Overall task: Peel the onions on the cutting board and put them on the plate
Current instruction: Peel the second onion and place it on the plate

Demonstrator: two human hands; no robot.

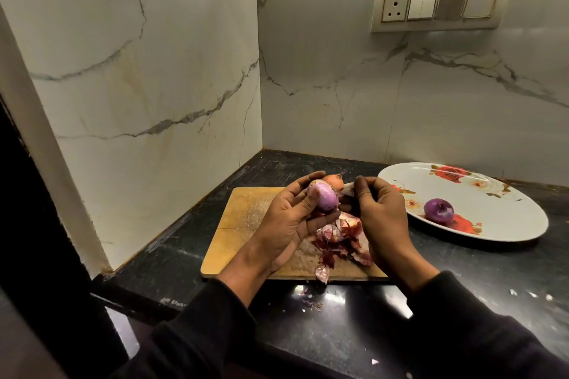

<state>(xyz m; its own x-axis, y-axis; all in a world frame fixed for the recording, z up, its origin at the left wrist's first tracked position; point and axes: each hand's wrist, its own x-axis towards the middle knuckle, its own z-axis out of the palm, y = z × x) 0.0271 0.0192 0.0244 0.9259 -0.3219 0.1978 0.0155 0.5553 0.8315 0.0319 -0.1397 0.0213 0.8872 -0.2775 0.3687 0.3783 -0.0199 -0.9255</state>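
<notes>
Head view: my left hand [286, 218] cupped an onion [323, 198] above the board [243, 224]; my right hand [380, 209] pinched a peel [348, 189]; one peeled onion [438, 210] lay on the plate [492, 224], right.

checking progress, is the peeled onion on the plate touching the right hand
Apart. The head view shows the peeled onion lying on the plate, with bare plate between it and the right hand.
</notes>
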